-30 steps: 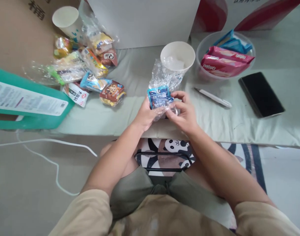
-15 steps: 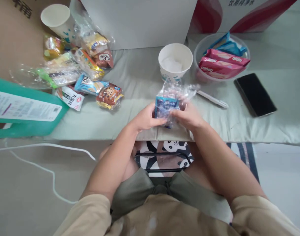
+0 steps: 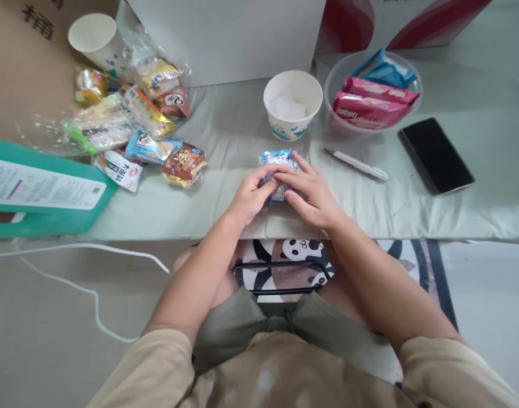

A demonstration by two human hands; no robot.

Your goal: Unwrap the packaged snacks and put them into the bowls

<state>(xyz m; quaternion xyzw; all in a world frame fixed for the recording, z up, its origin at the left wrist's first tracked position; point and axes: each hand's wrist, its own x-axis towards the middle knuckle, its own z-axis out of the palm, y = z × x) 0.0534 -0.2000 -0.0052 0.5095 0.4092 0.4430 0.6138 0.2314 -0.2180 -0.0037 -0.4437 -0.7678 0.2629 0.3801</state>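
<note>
A blue snack packet (image 3: 277, 157) in clear wrapping lies near the front edge of the cloth, partly hidden under my fingers. My left hand (image 3: 254, 195) is closed on its left side, index finger and thumb against the wrapping. Over the packet's right side my right hand (image 3: 312, 195) spreads its fingers, touching the top, with the index finger along the far right corner. Just beyond stands a paper cup (image 3: 291, 127) with white crumpled material inside. A white pen (image 3: 357, 164) lies to the right of my right hand.
Several wrapped snacks (image 3: 152, 147) are heaped at the left, near another paper cup (image 3: 93, 42) and a green container (image 3: 50, 221). A clear bowl (image 3: 330, 93) holds pink and blue packets. A black phone (image 3: 435, 156) lies at the right. Large boxes (image 3: 229, 39) stand behind.
The clear plastic that stood up loosely around the blue packet is now pressed down close to it. My right hand has gone from gripping to lying spread across the packet.
</note>
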